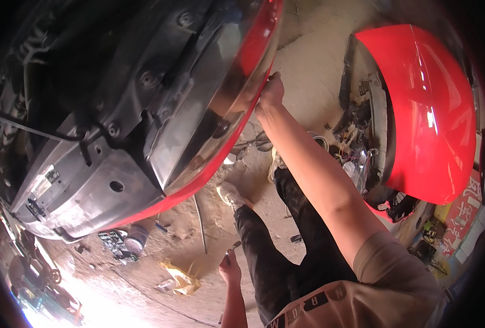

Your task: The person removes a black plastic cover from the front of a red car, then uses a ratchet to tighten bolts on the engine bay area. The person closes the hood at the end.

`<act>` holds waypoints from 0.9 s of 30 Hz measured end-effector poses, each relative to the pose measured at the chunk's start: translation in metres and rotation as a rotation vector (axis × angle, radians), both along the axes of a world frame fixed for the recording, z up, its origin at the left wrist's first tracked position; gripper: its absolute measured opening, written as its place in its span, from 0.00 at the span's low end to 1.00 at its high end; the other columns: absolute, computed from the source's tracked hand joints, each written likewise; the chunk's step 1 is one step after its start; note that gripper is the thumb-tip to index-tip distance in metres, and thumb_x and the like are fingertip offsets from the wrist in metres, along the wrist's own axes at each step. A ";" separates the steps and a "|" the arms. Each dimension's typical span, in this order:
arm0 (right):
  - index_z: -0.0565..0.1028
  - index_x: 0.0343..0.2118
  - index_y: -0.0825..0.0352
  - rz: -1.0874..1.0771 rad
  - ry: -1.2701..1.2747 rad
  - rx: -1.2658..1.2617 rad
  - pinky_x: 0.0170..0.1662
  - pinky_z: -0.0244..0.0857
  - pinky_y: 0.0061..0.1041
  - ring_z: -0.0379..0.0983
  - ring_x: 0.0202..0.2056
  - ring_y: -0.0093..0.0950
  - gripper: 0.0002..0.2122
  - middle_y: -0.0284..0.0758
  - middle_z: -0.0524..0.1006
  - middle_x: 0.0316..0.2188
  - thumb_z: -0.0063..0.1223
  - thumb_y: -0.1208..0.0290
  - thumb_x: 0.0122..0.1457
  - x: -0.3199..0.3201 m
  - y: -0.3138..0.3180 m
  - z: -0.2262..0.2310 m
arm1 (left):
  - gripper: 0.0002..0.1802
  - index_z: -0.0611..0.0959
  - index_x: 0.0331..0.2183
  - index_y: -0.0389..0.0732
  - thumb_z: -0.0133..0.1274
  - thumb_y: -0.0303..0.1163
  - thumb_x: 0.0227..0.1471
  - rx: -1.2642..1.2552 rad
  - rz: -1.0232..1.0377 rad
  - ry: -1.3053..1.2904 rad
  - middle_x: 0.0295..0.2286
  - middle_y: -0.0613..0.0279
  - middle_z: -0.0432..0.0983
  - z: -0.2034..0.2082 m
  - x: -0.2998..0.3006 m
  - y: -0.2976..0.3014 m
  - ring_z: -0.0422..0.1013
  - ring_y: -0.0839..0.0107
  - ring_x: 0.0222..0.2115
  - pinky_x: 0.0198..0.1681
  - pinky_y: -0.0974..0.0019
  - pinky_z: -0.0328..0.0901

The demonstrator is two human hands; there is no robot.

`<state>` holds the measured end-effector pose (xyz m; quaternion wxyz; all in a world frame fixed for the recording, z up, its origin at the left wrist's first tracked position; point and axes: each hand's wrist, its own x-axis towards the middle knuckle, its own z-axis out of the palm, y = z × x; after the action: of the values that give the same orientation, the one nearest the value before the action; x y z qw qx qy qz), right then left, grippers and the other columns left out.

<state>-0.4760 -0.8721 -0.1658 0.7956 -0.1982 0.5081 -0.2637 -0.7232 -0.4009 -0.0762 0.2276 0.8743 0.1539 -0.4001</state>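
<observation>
A large red car bumper (190, 191) fills the upper left, its grey and black plastic side facing me. My right hand (271, 92), arm stretched out, has its fingers closed around the bumper's red edge; the fingertips are partly hidden behind it. Lower down, beside my left leg, my left hand (230, 269) is closed on a small short tool (233, 249) with a dark tip. Its exact kind is too small to make out. The left hand is apart from the bumper.
Another red car body panel (431, 115) stands at the right, with loose dark parts and wires beside it. On the dusty floor lie a yellow plastic bag (182, 277), a round can (137, 238), a circuit board-like part (114, 244) and a thin rod (200, 224).
</observation>
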 end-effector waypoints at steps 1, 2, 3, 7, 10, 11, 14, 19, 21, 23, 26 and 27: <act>0.73 0.41 0.68 -0.049 0.177 -0.029 0.36 0.72 0.41 0.75 0.29 0.38 0.30 0.41 0.76 0.27 0.22 0.44 0.71 -0.001 0.011 0.010 | 0.26 0.84 0.32 0.33 0.50 0.50 0.62 0.028 0.014 0.046 0.20 0.48 0.74 0.007 -0.005 0.010 0.68 0.58 0.20 0.28 0.54 0.63; 0.73 0.43 0.69 -0.091 0.201 -0.027 0.38 0.73 0.42 0.76 0.32 0.38 0.30 0.42 0.77 0.30 0.22 0.45 0.72 -0.005 0.019 0.009 | 0.27 0.85 0.33 0.33 0.50 0.50 0.62 0.046 0.015 0.053 0.20 0.47 0.74 0.008 -0.013 0.022 0.68 0.58 0.20 0.28 0.54 0.63; 0.73 0.45 0.70 -0.130 0.220 -0.022 0.41 0.73 0.42 0.77 0.35 0.39 0.30 0.44 0.77 0.34 0.22 0.45 0.72 -0.008 0.027 0.009 | 0.27 0.85 0.34 0.33 0.49 0.51 0.62 0.057 0.022 0.049 0.20 0.46 0.74 0.003 -0.019 0.032 0.68 0.57 0.20 0.28 0.53 0.63; 0.68 0.56 0.74 -0.361 0.024 0.088 0.50 0.72 0.43 0.75 0.49 0.39 0.31 0.49 0.74 0.52 0.23 0.48 0.72 -0.030 0.045 -0.052 | 0.30 0.85 0.34 0.33 0.48 0.54 0.63 0.020 0.034 0.057 0.19 0.45 0.74 -0.001 -0.028 0.044 0.68 0.54 0.20 0.28 0.52 0.62; 0.70 0.51 0.73 -0.336 0.045 0.116 0.49 0.71 0.41 0.75 0.46 0.37 0.29 0.45 0.75 0.46 0.24 0.48 0.72 -0.013 0.081 -0.025 | 0.30 0.85 0.34 0.33 0.48 0.53 0.63 0.074 0.061 0.106 0.18 0.46 0.73 -0.008 -0.035 0.068 0.68 0.56 0.20 0.28 0.52 0.62; 0.70 0.48 0.73 -0.269 0.077 0.087 0.49 0.70 0.40 0.75 0.44 0.36 0.28 0.43 0.75 0.43 0.25 0.48 0.72 -0.004 0.087 -0.009 | 0.29 0.85 0.34 0.32 0.48 0.52 0.63 0.041 0.121 0.054 0.19 0.46 0.74 -0.012 -0.040 0.075 0.68 0.58 0.20 0.28 0.52 0.62; 0.72 0.40 0.71 -0.093 0.205 0.001 0.49 0.68 0.37 0.74 0.41 0.34 0.27 0.38 0.76 0.33 0.27 0.48 0.73 -0.008 0.120 0.026 | 0.27 0.80 0.25 0.31 0.51 0.47 0.64 0.001 0.156 -0.024 0.14 0.59 0.63 -0.014 -0.039 0.082 0.59 0.72 0.17 0.24 0.60 0.57; 0.69 0.55 0.77 0.474 0.801 -0.485 0.56 0.63 0.36 0.73 0.52 0.42 0.30 0.52 0.75 0.50 0.42 0.48 0.68 -0.097 0.211 -0.005 | 0.14 0.86 0.40 0.39 0.53 0.38 0.59 -0.101 0.033 -0.040 0.17 0.53 0.71 -0.037 -0.028 0.074 0.67 0.66 0.19 0.27 0.58 0.64; 0.71 0.53 0.76 0.935 0.851 -0.695 0.58 0.64 0.40 0.71 0.55 0.50 0.32 0.57 0.74 0.52 0.52 0.45 0.62 -0.172 0.252 -0.030 | 0.14 0.86 0.42 0.42 0.53 0.38 0.59 -0.226 -0.084 -0.093 0.20 0.50 0.75 -0.040 -0.022 0.051 0.72 0.59 0.21 0.29 0.57 0.66; 0.74 0.53 0.66 1.468 0.526 -0.768 0.51 0.69 0.38 0.76 0.49 0.46 0.27 0.48 0.79 0.45 0.52 0.46 0.63 -0.222 0.290 -0.021 | 0.14 0.85 0.44 0.43 0.54 0.37 0.59 -0.320 -0.139 -0.129 0.24 0.47 0.78 -0.037 -0.012 0.033 0.76 0.53 0.25 0.31 0.55 0.68; 0.78 0.48 0.60 1.724 0.261 -0.634 0.46 0.71 0.37 0.78 0.42 0.44 0.20 0.44 0.81 0.40 0.57 0.50 0.62 -0.248 0.323 0.015 | 0.14 0.85 0.45 0.44 0.53 0.37 0.59 -0.372 -0.176 -0.100 0.30 0.46 0.81 -0.020 0.014 0.018 0.78 0.46 0.32 0.35 0.52 0.71; 0.78 0.49 0.59 1.785 0.298 -0.623 0.46 0.71 0.37 0.78 0.43 0.44 0.20 0.44 0.81 0.41 0.57 0.50 0.61 -0.247 0.319 0.026 | 0.15 0.84 0.45 0.45 0.52 0.37 0.60 -0.355 -0.209 -0.067 0.32 0.46 0.81 -0.016 0.023 0.016 0.78 0.45 0.33 0.36 0.51 0.71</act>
<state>-0.7231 -0.5533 -0.1399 0.5418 -0.7469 0.1725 0.3447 -0.7004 -0.3852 -0.0922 0.3406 0.8444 -0.0181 -0.4131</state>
